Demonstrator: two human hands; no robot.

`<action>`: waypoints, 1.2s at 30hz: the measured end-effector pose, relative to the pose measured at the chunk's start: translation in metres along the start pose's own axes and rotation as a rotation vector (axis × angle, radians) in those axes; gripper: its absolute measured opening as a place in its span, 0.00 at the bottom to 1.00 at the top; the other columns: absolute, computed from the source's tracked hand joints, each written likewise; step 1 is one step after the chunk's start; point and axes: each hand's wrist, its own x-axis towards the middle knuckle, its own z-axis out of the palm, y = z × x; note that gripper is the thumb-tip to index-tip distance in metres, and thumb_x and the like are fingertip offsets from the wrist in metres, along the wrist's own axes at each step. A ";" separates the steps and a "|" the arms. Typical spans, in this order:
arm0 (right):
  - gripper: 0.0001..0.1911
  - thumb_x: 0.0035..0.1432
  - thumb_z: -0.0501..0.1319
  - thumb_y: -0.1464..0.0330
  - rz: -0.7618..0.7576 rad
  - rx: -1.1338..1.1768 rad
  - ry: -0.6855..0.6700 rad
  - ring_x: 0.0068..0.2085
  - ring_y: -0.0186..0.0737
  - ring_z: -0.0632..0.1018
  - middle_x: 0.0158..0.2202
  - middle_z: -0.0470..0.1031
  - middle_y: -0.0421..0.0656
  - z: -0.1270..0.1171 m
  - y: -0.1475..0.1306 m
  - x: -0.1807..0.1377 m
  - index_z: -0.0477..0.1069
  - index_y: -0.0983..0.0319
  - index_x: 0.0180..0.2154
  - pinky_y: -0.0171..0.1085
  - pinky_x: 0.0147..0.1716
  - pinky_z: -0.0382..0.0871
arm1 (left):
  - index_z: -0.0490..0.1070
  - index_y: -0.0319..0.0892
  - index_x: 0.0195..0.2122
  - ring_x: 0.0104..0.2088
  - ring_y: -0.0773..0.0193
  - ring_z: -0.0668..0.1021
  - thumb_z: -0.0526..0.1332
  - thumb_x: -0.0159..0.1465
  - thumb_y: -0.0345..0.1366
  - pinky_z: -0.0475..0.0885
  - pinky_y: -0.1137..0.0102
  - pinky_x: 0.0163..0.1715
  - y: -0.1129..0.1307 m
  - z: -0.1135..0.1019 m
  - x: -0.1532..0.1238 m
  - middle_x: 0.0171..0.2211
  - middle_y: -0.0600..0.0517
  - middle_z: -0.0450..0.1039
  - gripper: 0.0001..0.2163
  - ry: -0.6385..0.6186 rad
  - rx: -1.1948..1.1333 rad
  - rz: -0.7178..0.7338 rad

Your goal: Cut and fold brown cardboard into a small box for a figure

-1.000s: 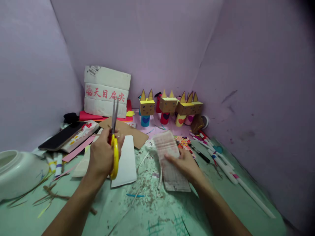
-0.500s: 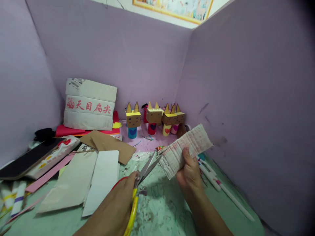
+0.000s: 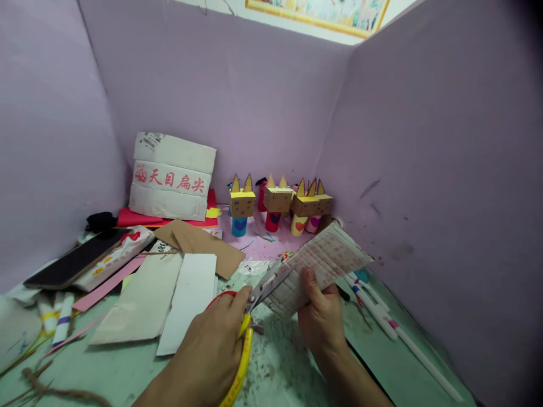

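Observation:
My left hand (image 3: 216, 333) is closed around a pair of scissors (image 3: 263, 289) with one red and one yellow handle. Their blades reach up and right to the left edge of a piece of corrugated cardboard (image 3: 316, 261), and one blade passes behind or along it, which I cannot tell exactly. My right hand (image 3: 321, 311) grips that whitish, red-marked piece from below, thumb on its face, tilted above the green tabletop (image 3: 280, 367). Beneath the scissors lies a small dark scrap (image 3: 258, 329).
Cardboard pieces (image 3: 139, 305) and a white sheet (image 3: 189, 305) lie at left. Several box-headed, cat-like figures (image 3: 242, 206) stand at the back, beside a printed cardboard panel (image 3: 169, 181). White markers (image 3: 377, 311) lie at right. Purple walls (image 3: 271, 96) enclose the table.
The cardboard has come closer to the scissors, and the blades now overlap its left edge. The whole view has shifted, so the background sits further right.

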 end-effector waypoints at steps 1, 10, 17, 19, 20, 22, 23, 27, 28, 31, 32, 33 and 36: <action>0.24 0.47 0.67 0.60 0.002 0.016 0.009 0.38 0.43 0.78 0.35 0.79 0.43 0.001 0.000 0.000 0.70 0.61 0.46 0.42 0.39 0.72 | 0.56 0.42 0.61 0.47 0.52 0.73 0.48 0.59 0.27 0.69 0.58 0.46 0.001 -0.001 0.001 0.51 0.43 0.69 0.26 -0.001 0.031 -0.013; 0.25 0.48 0.66 0.59 -0.023 -0.070 -0.028 0.44 0.45 0.77 0.41 0.78 0.46 -0.005 0.011 -0.001 0.71 0.62 0.47 0.43 0.46 0.68 | 0.55 0.40 0.59 0.46 0.54 0.73 0.48 0.60 0.25 0.69 0.62 0.43 0.007 -0.001 0.003 0.48 0.41 0.69 0.24 0.006 0.115 -0.012; 0.26 0.49 0.65 0.59 0.094 0.024 -0.106 0.46 0.45 0.76 0.45 0.77 0.44 0.003 0.012 -0.014 0.68 0.59 0.51 0.44 0.48 0.68 | 0.59 0.39 0.57 0.41 0.55 0.75 0.45 0.65 0.27 0.70 0.62 0.40 0.008 0.003 0.006 0.43 0.42 0.71 0.19 0.021 0.151 -0.020; 0.26 0.49 0.65 0.59 0.158 0.086 -0.120 0.44 0.45 0.77 0.45 0.77 0.44 0.007 0.007 -0.017 0.67 0.57 0.51 0.45 0.45 0.70 | 0.58 0.37 0.58 0.40 0.53 0.75 0.46 0.65 0.28 0.70 0.61 0.38 0.009 0.005 0.006 0.42 0.42 0.71 0.19 0.031 0.165 -0.009; 0.26 0.48 0.66 0.60 0.177 0.109 -0.119 0.44 0.46 0.77 0.45 0.77 0.43 0.009 0.005 -0.018 0.67 0.56 0.50 0.46 0.44 0.71 | 0.58 0.37 0.58 0.39 0.53 0.75 0.47 0.65 0.29 0.70 0.60 0.38 0.010 0.006 0.006 0.41 0.42 0.71 0.19 0.038 0.165 0.002; 0.25 0.47 0.66 0.60 0.193 0.133 -0.111 0.44 0.46 0.77 0.43 0.78 0.42 0.010 0.003 -0.020 0.68 0.55 0.49 0.46 0.42 0.72 | 0.59 0.37 0.56 0.39 0.52 0.75 0.47 0.66 0.31 0.71 0.60 0.37 0.011 0.009 0.005 0.40 0.43 0.71 0.17 0.057 0.164 0.015; 0.24 0.47 0.67 0.61 0.198 0.138 -0.108 0.45 0.47 0.77 0.41 0.78 0.42 0.010 0.003 -0.020 0.69 0.55 0.48 0.45 0.42 0.72 | 0.61 0.38 0.55 0.38 0.52 0.75 0.47 0.66 0.32 0.71 0.60 0.37 0.011 0.011 0.005 0.39 0.43 0.71 0.16 0.067 0.165 0.018; 0.19 0.46 0.67 0.62 0.185 0.155 -0.095 0.42 0.46 0.78 0.37 0.79 0.42 0.007 0.004 -0.019 0.72 0.58 0.42 0.46 0.41 0.72 | 0.65 0.39 0.48 0.35 0.53 0.76 0.46 0.67 0.33 0.71 0.59 0.34 0.011 0.017 0.007 0.38 0.43 0.71 0.13 0.112 0.180 0.035; 0.18 0.47 0.67 0.62 0.173 0.157 -0.089 0.41 0.46 0.78 0.37 0.79 0.42 0.007 0.004 -0.018 0.72 0.58 0.42 0.46 0.41 0.72 | 0.65 0.40 0.48 0.34 0.54 0.76 0.46 0.67 0.33 0.71 0.60 0.33 0.011 0.018 0.008 0.38 0.43 0.71 0.13 0.118 0.184 0.042; 0.17 0.48 0.66 0.62 0.112 0.113 -0.074 0.40 0.44 0.78 0.37 0.79 0.41 0.004 0.006 -0.016 0.73 0.57 0.41 0.45 0.42 0.72 | 0.65 0.40 0.46 0.33 0.54 0.76 0.46 0.67 0.32 0.72 0.61 0.32 0.014 0.014 0.009 0.36 0.44 0.72 0.12 0.113 0.201 0.039; 0.16 0.49 0.65 0.61 0.079 0.075 -0.067 0.39 0.43 0.78 0.37 0.79 0.41 0.003 0.006 -0.016 0.73 0.57 0.41 0.44 0.42 0.71 | 0.65 0.40 0.45 0.34 0.54 0.77 0.46 0.67 0.32 0.72 0.61 0.32 0.015 0.011 0.008 0.35 0.45 0.72 0.11 0.103 0.205 0.031; 0.16 0.50 0.65 0.61 0.038 0.031 -0.058 0.39 0.42 0.78 0.37 0.79 0.41 0.002 0.006 -0.015 0.73 0.58 0.42 0.43 0.42 0.71 | 0.65 0.40 0.45 0.34 0.53 0.77 0.46 0.67 0.32 0.72 0.60 0.32 0.017 0.008 0.008 0.35 0.45 0.72 0.11 0.092 0.207 0.024; 0.16 0.52 0.63 0.60 -0.081 -0.057 -0.017 0.40 0.41 0.77 0.36 0.78 0.42 0.000 0.008 -0.012 0.73 0.60 0.43 0.41 0.44 0.69 | 0.65 0.41 0.43 0.34 0.52 0.77 0.48 0.66 0.33 0.71 0.60 0.32 0.023 -0.003 0.007 0.35 0.45 0.73 0.09 0.048 0.171 0.022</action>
